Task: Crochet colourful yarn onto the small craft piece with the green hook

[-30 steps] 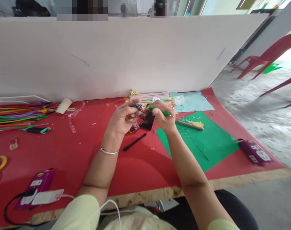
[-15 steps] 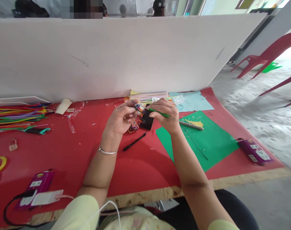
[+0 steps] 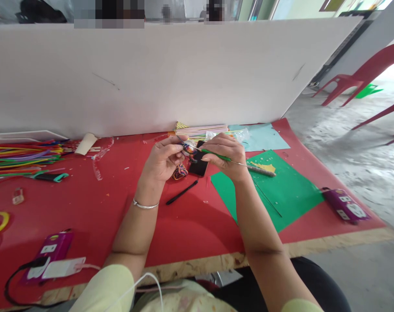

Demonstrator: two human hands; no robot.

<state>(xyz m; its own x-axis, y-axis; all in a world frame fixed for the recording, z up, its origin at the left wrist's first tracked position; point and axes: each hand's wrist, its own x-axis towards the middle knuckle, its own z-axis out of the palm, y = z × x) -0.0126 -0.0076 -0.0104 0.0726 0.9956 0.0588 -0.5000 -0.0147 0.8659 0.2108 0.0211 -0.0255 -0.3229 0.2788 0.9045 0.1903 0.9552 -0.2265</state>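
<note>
My left hand (image 3: 164, 158) pinches a small multicoloured piece of yarn work (image 3: 189, 148) between thumb and fingers. My right hand (image 3: 225, 157) is closed round a crochet hook (image 3: 216, 154) with a green handle, its tip end pointing left at the yarn work. A thin metal shaft sticks out behind the right hand. Below the left fingers a small skein of multicoloured yarn (image 3: 180, 171) lies on the red table cover (image 3: 190, 234). A black phone (image 3: 198, 167) lies under and between the hands. The exact stitch at the hook's tip is too small to make out.
A black pen (image 3: 182, 193) lies nearer me. At right are a green sheet (image 3: 275, 208) with a grey stick (image 3: 262, 170), and a purple power bank (image 3: 344, 206). Colourful pipe cleaners (image 3: 24, 158) lie at left. A white partition (image 3: 151, 78) stands behind the table.
My right hand has shifted slightly to the right with the hook, drawing a little away from my left hand. The yarn work has turned slightly in my left fingers.
</note>
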